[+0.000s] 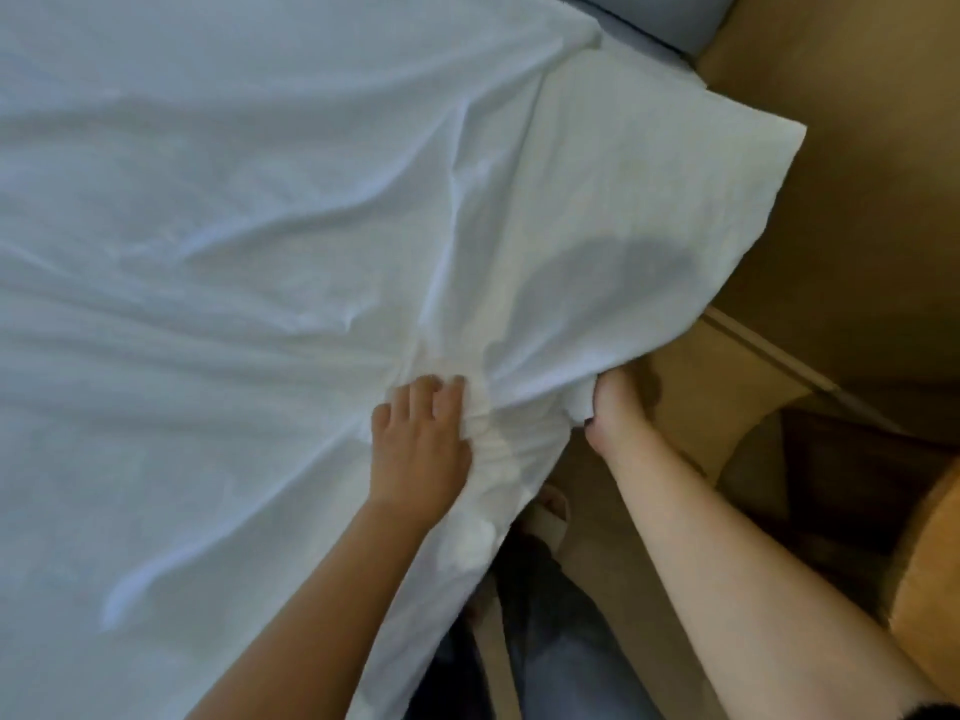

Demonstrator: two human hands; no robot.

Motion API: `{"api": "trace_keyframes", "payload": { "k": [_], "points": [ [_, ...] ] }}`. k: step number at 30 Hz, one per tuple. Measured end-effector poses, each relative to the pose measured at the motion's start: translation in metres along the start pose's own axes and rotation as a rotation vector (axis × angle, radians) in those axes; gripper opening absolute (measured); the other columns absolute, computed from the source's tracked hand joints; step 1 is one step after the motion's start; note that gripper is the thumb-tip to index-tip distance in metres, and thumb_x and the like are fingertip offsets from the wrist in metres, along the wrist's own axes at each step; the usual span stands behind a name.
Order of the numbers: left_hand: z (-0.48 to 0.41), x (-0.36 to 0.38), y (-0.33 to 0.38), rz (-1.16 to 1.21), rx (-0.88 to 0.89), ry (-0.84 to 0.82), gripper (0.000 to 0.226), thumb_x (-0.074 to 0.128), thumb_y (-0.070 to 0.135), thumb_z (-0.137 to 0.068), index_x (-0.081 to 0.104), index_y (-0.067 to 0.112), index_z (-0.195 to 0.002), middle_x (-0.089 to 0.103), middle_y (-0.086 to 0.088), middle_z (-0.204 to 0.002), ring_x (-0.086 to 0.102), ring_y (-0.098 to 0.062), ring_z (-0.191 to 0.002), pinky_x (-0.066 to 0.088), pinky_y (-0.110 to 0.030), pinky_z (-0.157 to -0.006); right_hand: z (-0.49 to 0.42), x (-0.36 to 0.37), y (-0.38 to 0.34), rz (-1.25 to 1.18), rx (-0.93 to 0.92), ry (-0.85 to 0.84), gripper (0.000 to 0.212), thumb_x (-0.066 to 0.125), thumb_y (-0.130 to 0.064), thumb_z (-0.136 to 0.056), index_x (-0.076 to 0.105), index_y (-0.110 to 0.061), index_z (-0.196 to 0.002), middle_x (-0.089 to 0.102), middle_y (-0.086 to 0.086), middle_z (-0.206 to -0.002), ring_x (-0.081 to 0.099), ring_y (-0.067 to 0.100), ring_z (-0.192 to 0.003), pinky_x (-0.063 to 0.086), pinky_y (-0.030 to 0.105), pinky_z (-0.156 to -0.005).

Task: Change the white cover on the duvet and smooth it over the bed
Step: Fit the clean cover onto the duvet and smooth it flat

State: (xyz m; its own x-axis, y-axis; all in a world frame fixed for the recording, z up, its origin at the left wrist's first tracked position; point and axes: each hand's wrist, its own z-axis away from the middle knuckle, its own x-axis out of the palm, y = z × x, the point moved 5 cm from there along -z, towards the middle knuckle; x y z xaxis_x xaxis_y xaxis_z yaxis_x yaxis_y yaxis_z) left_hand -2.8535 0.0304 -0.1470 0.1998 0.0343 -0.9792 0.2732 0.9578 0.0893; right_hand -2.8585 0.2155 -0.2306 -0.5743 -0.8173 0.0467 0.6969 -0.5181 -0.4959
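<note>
White cover (234,252) is spread, wrinkled, from 7 to 1 o'clock. Bunched edge is pressed by left hand (421,439) at 6, fingers together; gripped by right hand (618,407) at 4, apparently fisted.

We take this for a bedroom, since a rumpled white cover (234,252) lies spread wide as bedding across the left and middle of the frame, with tan floor (857,226) along the right and light wooden furniture (930,563) at lower right.
</note>
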Motion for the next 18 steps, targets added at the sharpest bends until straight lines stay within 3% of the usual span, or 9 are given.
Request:
{"api": "trace_keyframes", "payload": {
  "k": [2, 4, 6, 8, 12, 15, 16, 18],
  "points": [
    [0.034, 0.003, 0.011, 0.036, 0.183, 0.157, 0.052, 0.063, 0.036, -0.076, 0.053, 0.012, -0.121, 0.063, -0.016, -0.112, 0.059, -0.035, -0.101, 0.044, -0.048, -0.089, 0.019, 0.000, 0.030, 0.037, 0.007, -0.125, 0.054, 0.044, -0.068, -0.085, 0.052, -0.033, -0.126, 0.063, -0.006, -0.117, 0.060, 0.012, -0.102, 0.052, 0.025, -0.068],
    [0.065, 0.016, 0.015, -0.037, 0.360, 0.115, 0.056, 0.054, 0.048, -0.079, 0.050, 0.018, -0.127, 0.062, -0.015, -0.121, 0.054, -0.033, -0.114, 0.029, -0.054, -0.102, 0.038, 0.000, 0.067, 0.070, 0.038, -0.250, 0.076, 0.056, -0.079, -0.066, 0.047, -0.038, -0.130, 0.061, -0.012, -0.120, 0.059, 0.007, -0.107, 0.049, 0.026, -0.081],
    [0.082, 0.032, 0.004, -0.151, 0.472, -0.016, 0.067, 0.077, 0.049, -0.065, 0.062, 0.020, -0.123, 0.063, -0.014, -0.123, 0.057, -0.034, -0.116, 0.033, -0.058, -0.100, 0.047, 0.001, 0.095, 0.120, 0.005, -0.297, 0.068, 0.068, -0.062, -0.066, 0.048, -0.037, -0.127, 0.064, -0.019, -0.112, 0.061, 0.001, -0.102, 0.050, 0.019, -0.077],
    [0.087, 0.041, -0.015, -0.241, 0.474, -0.149, 0.067, 0.092, 0.037, -0.045, 0.073, 0.017, -0.106, 0.065, -0.013, -0.120, 0.062, -0.034, -0.109, 0.047, -0.059, -0.087, 0.051, 0.004, 0.112, 0.142, -0.034, -0.293, 0.050, 0.075, -0.037, -0.075, 0.054, -0.031, -0.120, 0.069, -0.016, -0.107, 0.064, 0.004, -0.100, 0.054, 0.019, -0.076],
    [0.082, 0.040, -0.036, -0.215, 0.508, -0.168, 0.039, 0.093, 0.014, -0.044, 0.075, 0.013, -0.078, 0.067, -0.015, -0.115, 0.065, -0.037, -0.103, 0.048, -0.059, -0.083, 0.047, 0.006, 0.125, 0.204, -0.061, -0.186, 0.037, 0.069, -0.028, -0.084, 0.059, -0.016, -0.118, 0.068, -0.002, -0.110, 0.063, 0.017, -0.106, 0.051, 0.034, -0.091],
    [0.087, 0.041, -0.039, -0.157, 0.562, -0.079, 0.019, 0.077, 0.012, -0.066, 0.073, 0.006, -0.084, 0.068, -0.019, -0.109, 0.067, -0.038, -0.097, 0.051, -0.054, -0.081, 0.053, 0.008, 0.123, 0.363, -0.222, -0.006, 0.025, 0.058, -0.027, -0.093, 0.057, -0.014, -0.114, 0.063, 0.001, -0.112, 0.060, 0.021, -0.106, 0.049, 0.037, -0.092],
    [0.090, 0.042, -0.041, -0.147, 0.569, -0.040, 0.018, 0.064, 0.016, -0.076, 0.072, 0.004, -0.087, 0.068, -0.020, -0.106, 0.067, -0.037, -0.094, 0.053, -0.051, -0.080, 0.058, 0.006, 0.123, 0.460, -0.305, 0.097, 0.024, 0.054, -0.024, -0.094, 0.054, -0.011, -0.115, 0.058, 0.005, -0.115, 0.057, 0.024, -0.108, 0.048, 0.038, -0.093],
    [0.100, 0.045, -0.055, -0.166, 0.534, 0.002, 0.039, 0.047, 0.031, -0.082, 0.071, 0.003, -0.094, 0.068, -0.018, -0.101, 0.067, -0.033, -0.086, 0.053, -0.042, -0.073, 0.074, 0.007, 0.127, 0.617, -0.491, 0.254, 0.036, 0.056, -0.017, -0.091, 0.046, -0.004, -0.123, 0.047, 0.011, -0.123, 0.049, 0.028, -0.115, 0.043, 0.037, -0.095]
  ]
}}
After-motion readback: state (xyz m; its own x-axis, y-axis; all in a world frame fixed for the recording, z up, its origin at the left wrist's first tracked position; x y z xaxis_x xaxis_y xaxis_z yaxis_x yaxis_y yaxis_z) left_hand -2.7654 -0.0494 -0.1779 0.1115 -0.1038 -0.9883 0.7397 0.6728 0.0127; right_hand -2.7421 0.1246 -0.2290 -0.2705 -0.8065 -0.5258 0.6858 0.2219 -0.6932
